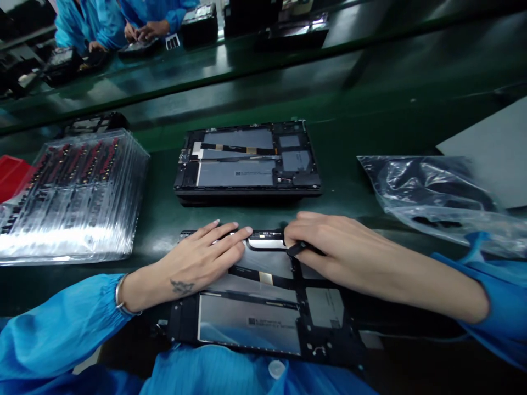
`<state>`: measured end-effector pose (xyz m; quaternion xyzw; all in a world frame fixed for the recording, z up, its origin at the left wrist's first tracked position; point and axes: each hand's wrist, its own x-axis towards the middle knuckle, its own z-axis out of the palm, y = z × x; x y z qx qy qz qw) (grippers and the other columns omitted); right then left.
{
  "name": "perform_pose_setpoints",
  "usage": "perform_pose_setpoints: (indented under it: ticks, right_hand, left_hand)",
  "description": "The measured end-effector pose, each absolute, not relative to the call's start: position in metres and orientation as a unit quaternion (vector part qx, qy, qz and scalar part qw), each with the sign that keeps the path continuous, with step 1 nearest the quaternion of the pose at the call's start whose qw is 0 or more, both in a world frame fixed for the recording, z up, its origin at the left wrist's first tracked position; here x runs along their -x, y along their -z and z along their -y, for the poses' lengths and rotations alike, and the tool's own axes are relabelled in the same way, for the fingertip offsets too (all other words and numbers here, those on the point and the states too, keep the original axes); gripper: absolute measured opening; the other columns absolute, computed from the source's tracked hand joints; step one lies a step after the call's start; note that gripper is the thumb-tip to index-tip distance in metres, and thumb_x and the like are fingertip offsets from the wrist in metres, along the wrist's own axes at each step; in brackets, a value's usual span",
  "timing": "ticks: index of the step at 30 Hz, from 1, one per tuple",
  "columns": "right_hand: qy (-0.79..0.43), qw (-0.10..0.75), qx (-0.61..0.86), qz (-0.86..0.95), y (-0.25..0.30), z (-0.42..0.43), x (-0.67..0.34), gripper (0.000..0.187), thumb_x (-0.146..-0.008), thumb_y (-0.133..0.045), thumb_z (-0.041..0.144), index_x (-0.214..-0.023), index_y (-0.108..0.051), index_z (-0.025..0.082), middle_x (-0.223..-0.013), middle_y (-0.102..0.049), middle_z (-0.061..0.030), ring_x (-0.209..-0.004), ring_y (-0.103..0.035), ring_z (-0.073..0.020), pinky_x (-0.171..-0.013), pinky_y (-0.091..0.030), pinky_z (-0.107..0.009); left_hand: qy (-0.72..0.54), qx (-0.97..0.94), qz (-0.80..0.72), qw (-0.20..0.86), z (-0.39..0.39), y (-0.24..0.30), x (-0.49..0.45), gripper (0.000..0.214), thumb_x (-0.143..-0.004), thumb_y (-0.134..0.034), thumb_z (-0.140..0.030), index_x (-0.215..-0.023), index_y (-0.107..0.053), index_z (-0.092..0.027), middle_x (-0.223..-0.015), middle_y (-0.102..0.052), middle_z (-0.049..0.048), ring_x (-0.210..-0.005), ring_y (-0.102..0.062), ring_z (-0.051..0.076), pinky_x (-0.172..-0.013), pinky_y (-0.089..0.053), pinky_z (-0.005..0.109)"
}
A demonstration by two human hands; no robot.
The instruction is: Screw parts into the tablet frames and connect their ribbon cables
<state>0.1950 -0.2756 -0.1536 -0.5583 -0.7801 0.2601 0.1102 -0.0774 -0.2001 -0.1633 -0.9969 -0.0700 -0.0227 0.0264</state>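
Note:
An opened tablet [247,323] lies at the table's near edge, its metal screen back, dark flex cable and black frame showing. My left hand [209,252] rests flat across its upper left part, fingers stretched toward the far edge. At that far edge, right of the middle, my right hand [321,241] is closed, fingers curled down. A small black piece [300,249] shows between its thumb and fingers; its kind I cannot make out. Between the hands a narrow circuit strip [267,235] runs along the tablet's far edge. The right fingertips are partly hidden.
Beyond lies a stack of similar open tablets [239,170]. Stacked clear plastic trays [74,203] with circuit boards stand left, beside a red bin [14,175]. A plastic bag [432,186] lies right. Across the green bench [349,131], co-workers' hands [148,31] handle devices.

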Motion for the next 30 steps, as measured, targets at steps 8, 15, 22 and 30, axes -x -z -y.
perform_pose_setpoints:
  ticks: [8, 15, 22, 30]
  right_hand:
    - [-0.284, 0.082, 0.568, 0.768, 0.149, 0.274, -0.199, 0.015, -0.088, -0.048, 0.023, -0.079, -0.059, 0.021, -0.078, -0.059, -0.0037, -0.064, -0.054, -0.0178, -0.056, -0.037, -0.03]
    - [-0.313, 0.194, 0.531, 0.764, 0.153, 0.279, -0.207, 0.017, -0.094, -0.051, 0.028, -0.082, -0.063, 0.023, -0.08, -0.064, -0.0021, -0.071, -0.058, -0.0174, -0.059, -0.042, -0.029]
    - [-0.292, 0.166, 0.553, 0.762, 0.154, 0.282, -0.2, 0.018, -0.09, -0.056, 0.019, -0.073, -0.061, 0.021, -0.072, -0.063, -0.0022, -0.071, -0.055, -0.0185, -0.06, -0.04, -0.031]
    - [-0.261, 0.066, 0.57, 0.776, 0.15, 0.275, -0.198, 0.016, -0.086, -0.058, 0.013, -0.071, -0.059, 0.019, -0.072, -0.061, -0.0026, -0.07, -0.054, -0.0183, -0.058, -0.035, -0.029]
  left_hand:
    - [0.033, 0.99, 0.02, 0.134, 0.207, 0.15, 0.066, 0.026, -0.102, -0.039, -0.014, -0.119, -0.059, -0.009, -0.143, -0.057, 0.0179, -0.134, -0.055, 0.031, -0.109, -0.049, 0.048]
    - [0.066, 0.996, 0.022, 0.053, 0.2, 0.156, 0.069, 0.034, -0.103, -0.039, -0.018, -0.132, -0.053, -0.008, -0.141, -0.059, 0.017, -0.132, -0.057, 0.026, -0.111, -0.047, 0.041]
    - [0.06, 0.992, 0.057, -0.094, 0.185, 0.167, 0.081, 0.043, -0.105, -0.04, -0.026, -0.146, -0.044, -0.012, -0.149, -0.053, 0.0113, -0.143, -0.045, 0.02, -0.12, -0.037, 0.038]
    - [0.064, 0.996, 0.032, -0.046, 0.185, 0.169, 0.081, 0.042, -0.104, -0.042, -0.022, -0.144, -0.047, -0.013, -0.152, -0.05, 0.0089, -0.145, -0.042, 0.023, -0.12, -0.036, 0.041]
